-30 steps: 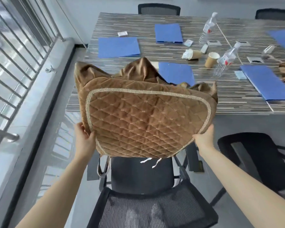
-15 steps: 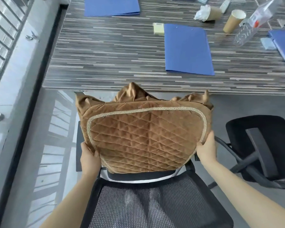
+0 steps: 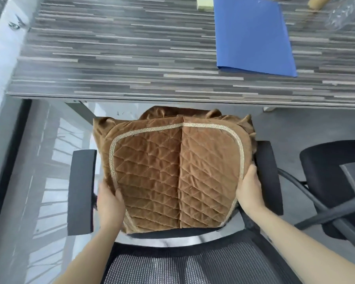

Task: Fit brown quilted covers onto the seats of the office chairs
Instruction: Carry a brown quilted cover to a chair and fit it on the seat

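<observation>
A brown quilted cover (image 3: pixel 172 171) with a pale braid border lies spread over the seat of the black office chair (image 3: pixel 81 191) in front of me, between its two armrests. My left hand (image 3: pixel 110 201) grips the cover's left edge near the back of the seat. My right hand (image 3: pixel 249 191) grips its right edge beside the right armrest. The chair's mesh backrest (image 3: pixel 182 265) fills the bottom of the view, and the seat under the cover is hidden.
A striped wood-grain table (image 3: pixel 131 58) runs across the top, its edge just past the chair's front. A blue folder (image 3: pixel 252 33) lies on it. A second black office chair (image 3: pixel 336 181) stands at the right. A window ledge and railing are at the far left.
Both hands have lowered the cover from chest height, in front of the table, down onto the chair's seat. The view has tilted downwards with it.
</observation>
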Demonstrator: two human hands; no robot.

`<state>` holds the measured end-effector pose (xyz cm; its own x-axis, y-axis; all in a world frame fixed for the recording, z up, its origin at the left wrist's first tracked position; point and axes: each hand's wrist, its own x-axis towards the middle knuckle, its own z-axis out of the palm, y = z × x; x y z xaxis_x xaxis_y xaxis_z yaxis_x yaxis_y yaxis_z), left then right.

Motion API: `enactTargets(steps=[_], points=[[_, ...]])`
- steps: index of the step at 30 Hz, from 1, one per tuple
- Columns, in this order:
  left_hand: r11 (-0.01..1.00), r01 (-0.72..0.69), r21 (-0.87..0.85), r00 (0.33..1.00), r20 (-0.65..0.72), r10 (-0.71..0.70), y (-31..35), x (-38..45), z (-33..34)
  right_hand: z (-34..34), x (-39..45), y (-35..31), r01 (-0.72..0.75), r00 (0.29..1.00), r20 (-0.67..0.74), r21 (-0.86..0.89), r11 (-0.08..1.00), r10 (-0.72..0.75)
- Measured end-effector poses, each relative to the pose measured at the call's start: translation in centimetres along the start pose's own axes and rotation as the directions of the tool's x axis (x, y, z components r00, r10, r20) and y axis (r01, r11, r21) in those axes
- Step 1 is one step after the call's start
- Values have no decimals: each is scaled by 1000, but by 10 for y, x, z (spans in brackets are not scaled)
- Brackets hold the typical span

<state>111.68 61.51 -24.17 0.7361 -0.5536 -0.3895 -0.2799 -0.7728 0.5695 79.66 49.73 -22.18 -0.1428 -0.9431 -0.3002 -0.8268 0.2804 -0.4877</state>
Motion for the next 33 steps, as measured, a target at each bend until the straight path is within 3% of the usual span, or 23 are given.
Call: enactTargets(steps=[4, 9, 12, 15, 18, 21, 28, 33], points=[[1000, 1, -14, 1000, 5, -1, -1, 33, 21, 25, 42, -2, 4, 1000, 9, -77, 997, -3], [997, -64, -41, 998, -19, 64, -3, 73, 34, 46, 82, -9, -23, 1000, 18, -41, 999, 24], [999, -19, 37, 999, -27, 20, -10, 97, 47, 62, 103, -1, -59, 997, 56, -36, 998, 61], [968, 107, 229, 983, 122, -138, -24, 111, 62, 83, 114, 13, -192, 955, 207, -112, 975, 212], [946, 72, 317, 955, 252, -157, -39, 111, 77, 97, 104, 20, -302, 875, 338, -174, 937, 345], [962, 112, 250, 957, 235, -173, -48, 113, 83, 107, 94, 30, -360, 831, 395, -155, 920, 391], [977, 211, 24, 962, 175, -211, -52, 121, 85, 115, 101, 41, -464, 822, 365, -17, 886, 438], [978, 186, 91, 973, 120, -197, -49, 121, 85, 121, 106, 41, -450, 816, 353, -110, 886, 458]])
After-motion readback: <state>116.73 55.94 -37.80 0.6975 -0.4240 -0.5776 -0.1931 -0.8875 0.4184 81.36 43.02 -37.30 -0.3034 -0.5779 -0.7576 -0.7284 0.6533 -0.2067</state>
